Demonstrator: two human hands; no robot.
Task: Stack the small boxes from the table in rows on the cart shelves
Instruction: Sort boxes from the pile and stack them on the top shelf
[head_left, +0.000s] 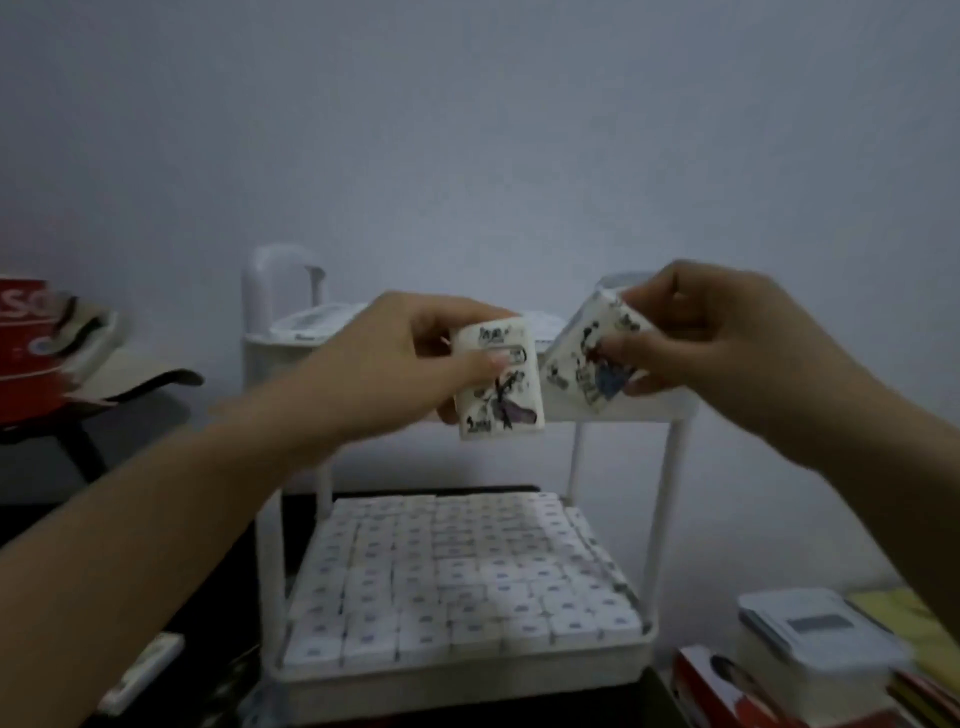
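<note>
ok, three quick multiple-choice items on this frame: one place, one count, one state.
1. The packed rows of small boxes sit on: A) lower cart shelf B) floor C) a drawer.
2. Boxes held in hands: A) one B) two C) four.
3. Left hand: A) flat open B) grips a box C) rests on shelf.
Answers: 1A, rows fill the lower shelf; 2B, left-hand box plus right-hand box; 3B, thumb and fingers pinch its box.

The red box (23, 364) at far left carries large white letters, seemingly "SC", cut off at the edge. Dark print on the left-hand box (511, 410) and right-hand box (576, 353) is too blurred to read.
</note>
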